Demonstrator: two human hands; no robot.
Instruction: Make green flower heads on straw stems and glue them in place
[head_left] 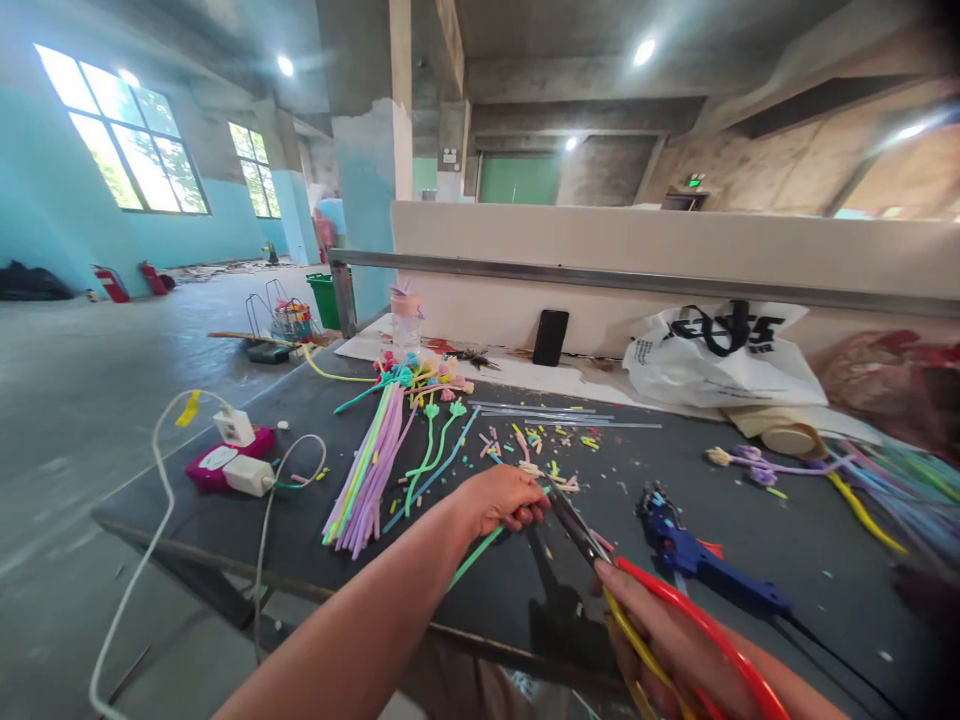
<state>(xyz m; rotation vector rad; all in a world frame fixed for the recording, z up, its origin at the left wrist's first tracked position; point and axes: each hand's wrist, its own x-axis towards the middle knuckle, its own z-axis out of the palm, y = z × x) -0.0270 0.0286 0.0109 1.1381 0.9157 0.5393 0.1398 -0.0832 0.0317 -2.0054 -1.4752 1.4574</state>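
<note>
My left hand (pixel 504 498) is closed around a light green pipe cleaner (pixel 478 557), whose long end trails down toward the table's front edge. In my right hand (pixel 656 622) is a pair of scissors (pixel 576 527) with red and yellow handles. Its blades point at the tip of the green stem, close by my left fingers; whether they touch it I cannot tell. Short cut pipe cleaner bits (pixel 559 440) lie scattered beyond my hands. Left of them rests a bundle of mostly purple pipe cleaners (pixel 375 475), beside stems with green flower heads (pixel 444 411).
A blue glue gun (pixel 709 567) with a cord lies at the right. Clear glue sticks (pixel 577 416) lie farther back. A phone (pixel 550 337), a bottle (pixel 406 322) and a white bag (pixel 724 362) line the rear. Cables run from a power strip (pixel 225 468) at the left.
</note>
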